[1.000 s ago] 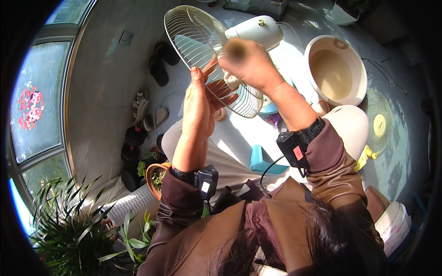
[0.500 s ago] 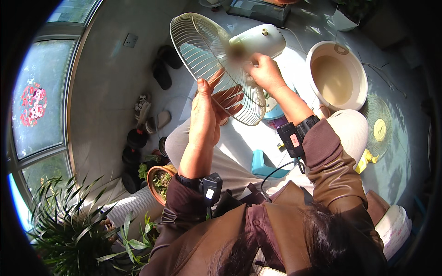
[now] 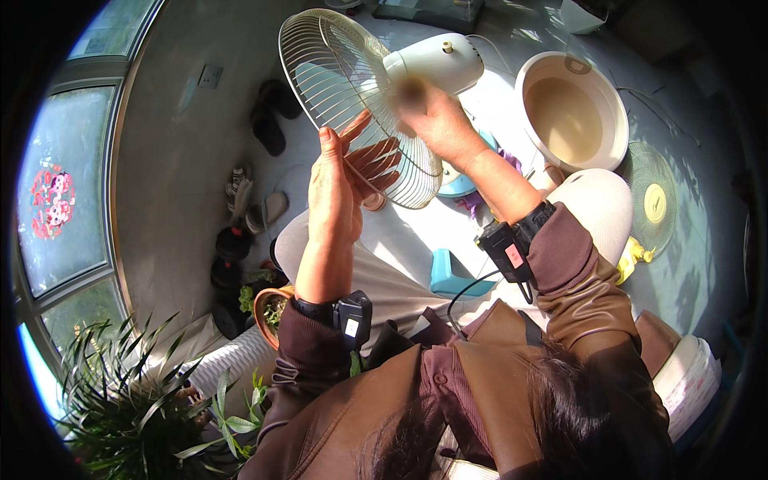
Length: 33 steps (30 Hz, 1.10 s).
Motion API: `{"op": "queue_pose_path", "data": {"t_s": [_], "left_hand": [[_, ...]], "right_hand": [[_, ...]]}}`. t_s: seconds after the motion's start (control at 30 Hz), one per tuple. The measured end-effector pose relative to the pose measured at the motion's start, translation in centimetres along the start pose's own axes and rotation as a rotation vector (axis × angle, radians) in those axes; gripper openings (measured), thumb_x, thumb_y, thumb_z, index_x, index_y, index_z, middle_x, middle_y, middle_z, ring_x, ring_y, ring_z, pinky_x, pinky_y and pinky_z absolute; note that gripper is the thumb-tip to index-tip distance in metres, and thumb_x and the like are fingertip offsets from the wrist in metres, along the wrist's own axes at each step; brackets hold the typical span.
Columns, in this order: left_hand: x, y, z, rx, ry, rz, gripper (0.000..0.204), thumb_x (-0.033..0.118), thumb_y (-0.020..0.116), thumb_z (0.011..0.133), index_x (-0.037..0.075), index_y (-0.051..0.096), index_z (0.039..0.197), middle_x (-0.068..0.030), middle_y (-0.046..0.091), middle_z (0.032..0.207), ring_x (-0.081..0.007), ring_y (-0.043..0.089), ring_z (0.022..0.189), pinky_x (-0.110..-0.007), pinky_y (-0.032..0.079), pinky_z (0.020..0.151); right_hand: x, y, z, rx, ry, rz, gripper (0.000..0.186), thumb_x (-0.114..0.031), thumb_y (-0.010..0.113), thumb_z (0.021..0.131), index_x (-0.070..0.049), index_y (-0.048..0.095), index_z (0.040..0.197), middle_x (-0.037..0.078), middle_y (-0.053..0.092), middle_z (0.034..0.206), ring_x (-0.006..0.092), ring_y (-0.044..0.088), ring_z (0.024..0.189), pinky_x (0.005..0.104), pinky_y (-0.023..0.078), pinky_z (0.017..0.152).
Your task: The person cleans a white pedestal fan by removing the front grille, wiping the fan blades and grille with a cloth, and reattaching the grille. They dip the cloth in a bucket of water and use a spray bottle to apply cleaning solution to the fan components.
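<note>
A white electric fan (image 3: 436, 62) stands in front of me, its round wire guard (image 3: 320, 84) tilted with the open side toward the left. At the lower rim, my left hand (image 3: 340, 180) holds the guard, thumb outside and fingers spread along the wires. My right hand (image 3: 440, 120) is at the guard's centre beside the motor housing, fingers bent and pressed together. A blurred patch covers the fingertips and the hub, so what they pinch cannot be made out. Part of the blue fan base (image 3: 458, 184) shows below my right hand.
To the right stand a cream bucket (image 3: 524, 104) of cloudy water and a loose round green fan grille (image 3: 656, 204) beside a yellow bottle (image 3: 636, 254). A turquoise stool (image 3: 456, 276) is between my legs. Shoes (image 3: 268, 128) and potted plants (image 3: 272, 312) line the left.
The whole view has shifted slightly, with the fan now a little further up and left. My right hand has turned over the hub, its back now showing more. My left hand keeps its place.
</note>
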<state>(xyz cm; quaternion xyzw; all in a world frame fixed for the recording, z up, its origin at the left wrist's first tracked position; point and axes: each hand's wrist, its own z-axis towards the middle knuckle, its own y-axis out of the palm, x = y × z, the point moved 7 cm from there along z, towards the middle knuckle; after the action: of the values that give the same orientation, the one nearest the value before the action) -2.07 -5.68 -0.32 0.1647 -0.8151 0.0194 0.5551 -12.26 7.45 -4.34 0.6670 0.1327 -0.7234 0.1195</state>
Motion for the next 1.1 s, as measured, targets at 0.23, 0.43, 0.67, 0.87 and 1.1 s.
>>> {"op": "queue_pose_path", "data": {"t_s": [0.23, 0.43, 0.67, 0.87, 1.1], "left_hand": [[0.9, -0.3, 1.1, 0.006, -0.020, -0.055, 0.073, 0.058, 0.025, 0.106, -0.001, 0.047, 0.143, -0.0224, 0.067, 0.119, -0.0289, 0.071, 0.099, -0.042, 0.061, 0.087], [1.7, -0.9, 2.1, 0.036, -0.007, -0.123, 0.070, 0.056, 0.025, 0.107, 0.001, 0.048, 0.144, -0.0249, 0.067, 0.118, -0.0295, 0.071, 0.096, -0.042, 0.060, 0.086], [2.2, -0.1, 2.8, 0.022, -0.034, -0.081, 0.065, 0.053, 0.025, 0.108, 0.004, 0.049, 0.143, -0.0199, 0.064, 0.124, -0.0290, 0.065, 0.111, -0.045, 0.054, 0.097], [2.0, 0.0, 3.0, 0.025, -0.048, -0.151, 0.066, 0.051, 0.024, 0.108, 0.000, 0.047, 0.144, -0.0281, 0.061, 0.128, -0.0358, 0.064, 0.115, -0.043, 0.053, 0.100], [2.7, -1.4, 3.0, 0.009, -0.020, -0.105, 0.058, 0.046, 0.036, 0.108, 0.002, 0.046, 0.145, -0.0289, 0.061, 0.129, -0.0396, 0.066, 0.111, -0.049, 0.057, 0.092]], "right_hand": [[-2.6, 1.2, -1.5, 0.097, -0.084, -0.028, 0.019, -0.014, 0.062, 0.088, -0.004, 0.060, 0.104, 0.016, 0.071, 0.095, 0.0340, 0.070, 0.088, 0.0411, 0.056, 0.081], [-3.1, 3.1, -2.0, -0.101, -0.298, -0.087, 0.024, -0.018, 0.063, 0.085, -0.006, 0.060, 0.106, 0.016, 0.070, 0.093, 0.0356, 0.069, 0.090, 0.0443, 0.054, 0.082], [-4.8, 2.3, -2.6, 0.069, -0.334, -0.115, 0.026, -0.010, 0.062, 0.083, -0.004, 0.062, 0.108, 0.015, 0.068, 0.092, 0.0317, 0.068, 0.079, 0.0397, 0.055, 0.073], [-5.5, 4.2, -6.0, 0.045, -0.500, -0.400, 0.022, -0.007, 0.068, 0.077, -0.007, 0.062, 0.098, 0.010, 0.063, 0.090, 0.0293, 0.068, 0.075, 0.0384, 0.057, 0.067], [0.6, -1.2, -6.3, -0.180, 0.042, -0.605, 0.022, -0.017, 0.063, 0.079, -0.003, 0.071, 0.094, 0.018, 0.070, 0.089, 0.0361, 0.069, 0.089, 0.0456, 0.055, 0.078]]}}
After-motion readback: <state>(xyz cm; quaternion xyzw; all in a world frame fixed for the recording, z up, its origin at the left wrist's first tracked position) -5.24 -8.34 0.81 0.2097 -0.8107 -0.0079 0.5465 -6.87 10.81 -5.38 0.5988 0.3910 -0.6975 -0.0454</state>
